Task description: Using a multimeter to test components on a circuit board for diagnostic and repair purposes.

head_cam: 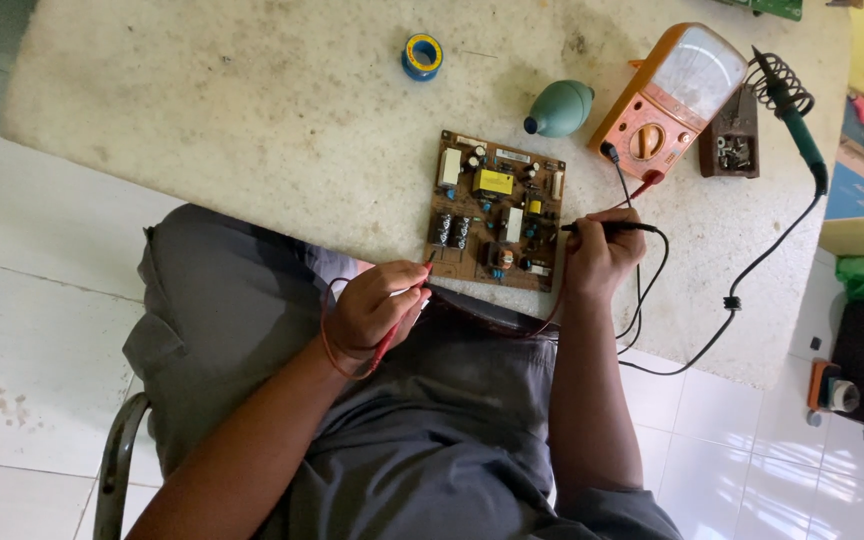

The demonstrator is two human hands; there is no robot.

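Tabletop [252, 110]: hands [377, 305] probe circuit board [497, 210].

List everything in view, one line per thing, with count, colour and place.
circuit board: 1, brown, table's near edge
red probe: 1, red, left hand
black probe: 1, black, right hand
multimeter: 1, orange, beyond the board
blower bulb: 1, green, beside the multimeter
solder spool: 1, blue and yellow, far side
soldering iron: 1, green handle, coiled stand
table: 1, pale speckled
left hand: 1
right hand: 1
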